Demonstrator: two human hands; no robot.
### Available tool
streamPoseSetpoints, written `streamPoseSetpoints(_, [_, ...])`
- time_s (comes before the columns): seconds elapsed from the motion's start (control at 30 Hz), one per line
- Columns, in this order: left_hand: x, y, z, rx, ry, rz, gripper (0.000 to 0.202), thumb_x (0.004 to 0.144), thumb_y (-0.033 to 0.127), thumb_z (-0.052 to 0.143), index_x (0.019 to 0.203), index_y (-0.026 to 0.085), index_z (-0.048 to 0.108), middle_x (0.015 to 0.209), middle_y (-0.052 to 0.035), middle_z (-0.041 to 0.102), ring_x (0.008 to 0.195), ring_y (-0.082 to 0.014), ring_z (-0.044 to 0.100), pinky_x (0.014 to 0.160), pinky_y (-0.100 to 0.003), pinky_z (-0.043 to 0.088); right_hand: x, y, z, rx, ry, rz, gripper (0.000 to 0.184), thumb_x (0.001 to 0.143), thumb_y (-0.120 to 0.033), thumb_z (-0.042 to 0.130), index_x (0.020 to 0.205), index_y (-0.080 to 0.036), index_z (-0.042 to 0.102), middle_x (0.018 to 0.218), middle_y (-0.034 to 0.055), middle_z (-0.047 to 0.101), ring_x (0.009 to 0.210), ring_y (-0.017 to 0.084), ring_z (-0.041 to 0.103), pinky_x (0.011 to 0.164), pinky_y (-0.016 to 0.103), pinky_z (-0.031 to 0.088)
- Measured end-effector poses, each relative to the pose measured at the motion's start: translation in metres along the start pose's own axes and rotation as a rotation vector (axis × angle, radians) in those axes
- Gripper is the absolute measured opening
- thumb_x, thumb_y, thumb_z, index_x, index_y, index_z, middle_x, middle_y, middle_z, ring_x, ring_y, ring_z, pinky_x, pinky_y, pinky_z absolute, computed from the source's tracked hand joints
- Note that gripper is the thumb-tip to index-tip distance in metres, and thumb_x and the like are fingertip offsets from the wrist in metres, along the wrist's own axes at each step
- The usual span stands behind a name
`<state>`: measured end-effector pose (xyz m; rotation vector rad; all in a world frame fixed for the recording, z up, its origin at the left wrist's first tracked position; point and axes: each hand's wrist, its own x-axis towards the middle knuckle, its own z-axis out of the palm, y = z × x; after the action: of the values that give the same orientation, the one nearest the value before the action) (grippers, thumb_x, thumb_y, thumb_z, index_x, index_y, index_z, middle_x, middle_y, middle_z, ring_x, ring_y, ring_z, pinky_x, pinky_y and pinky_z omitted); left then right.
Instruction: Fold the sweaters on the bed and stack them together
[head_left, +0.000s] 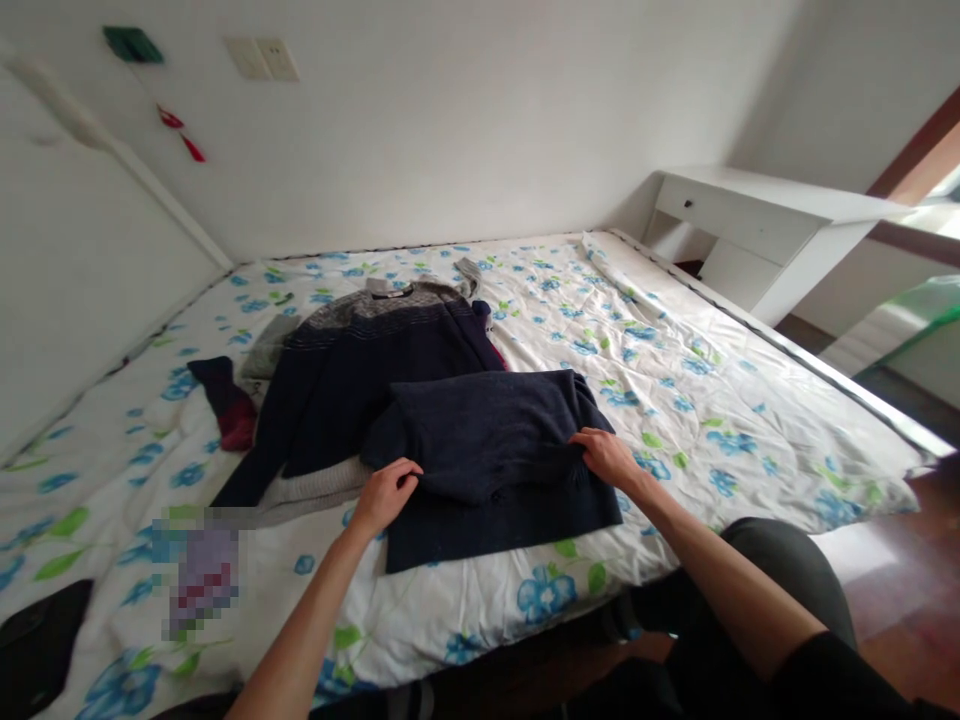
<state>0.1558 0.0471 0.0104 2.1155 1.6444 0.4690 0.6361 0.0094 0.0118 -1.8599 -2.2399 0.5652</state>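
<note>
Navy sweater (495,450) lies near the front edge of the bed (712,400), partly folded, with its upper layer doubled over the lower one. You have both hands on it. Your left hand (386,495) sits at the left end of the folded layer, fingers curled in and pinching the fabric edge. Your right hand (607,455) is at the right end of the same layer, fingers bent and gripping the cloth where it bunches into small creases. The 2 hands are well apart, with the fold running between them.

Just behind the navy sweater, and touching it, lies a second sweater (375,370). It is dark blue with a grey patterned yoke, and it is spread flat with 1 sleeve reaching toward your left side. A pale grey garment (315,488) shows beneath that sleeve, near your left hand. Farther left, a dark blue and maroon cloth (225,400) lies apart from the pile, too crumpled to tell what it is.

The bed wears a white sheet printed with blue flowers and green leaves. A black object (37,640) rests on it at your near left. Beyond the far right corner of the bed, a white desk (750,225) stands by the wall. 2 wall switches (262,58) sit high on the wall.
</note>
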Motion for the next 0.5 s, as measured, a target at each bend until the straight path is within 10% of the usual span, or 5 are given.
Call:
streamPoseSetpoints(0.17, [-0.023, 0.008, -0.04, -0.048, -0.052, -0.013, 0.029, 0.089, 0.036, 0.049, 0.091, 0.024, 0.075, 0.103, -0.0058, 0.079, 0.1, -0.0263, 0.072, 0.097, -0.035, 0.054, -0.016, -0.004, -0.02, 0.073, -0.088, -0.163, 0.055, 0.083, -0.008, 0.056, 0.128, -0.025, 0.082, 0.126, 0.0053, 0.081, 0.117, 0.025, 0.073, 0.102, 0.029, 0.052])
streamPoseSetpoints(0.37, [-0.069, 0.009, -0.03, 0.042, -0.383, -0.002, 0.025, 0.078, 0.022, 0.052, 0.082, 0.026, 0.077, 0.097, -0.0047, 0.077, 0.092, -0.0248, 0.072, 0.09, -0.035, 0.053, -0.028, 0.013, -0.009, 0.131, -0.5, -0.165, 0.037, 0.077, -0.018, 0.079, 0.112, -0.026, 0.088, 0.103, 0.0016, 0.084, 0.097, 0.023, 0.077, 0.086, 0.026, 0.056])
streamPoseSetpoints(0.5, [-0.069, -0.006, -0.026, 0.048, -0.239, -0.076, 0.027, 0.086, 0.03, 0.054, 0.098, 0.026, 0.078, 0.109, -0.0061, 0.078, 0.098, -0.0262, 0.074, 0.095, -0.037, 0.056, -0.022, 0.024, -0.011, 0.322, -0.485, -0.116, 0.044, 0.085, -0.043, 0.085, 0.126, -0.025, 0.084, 0.104, 0.0019, 0.084, 0.095, 0.022, 0.078, 0.084, 0.025, 0.058])
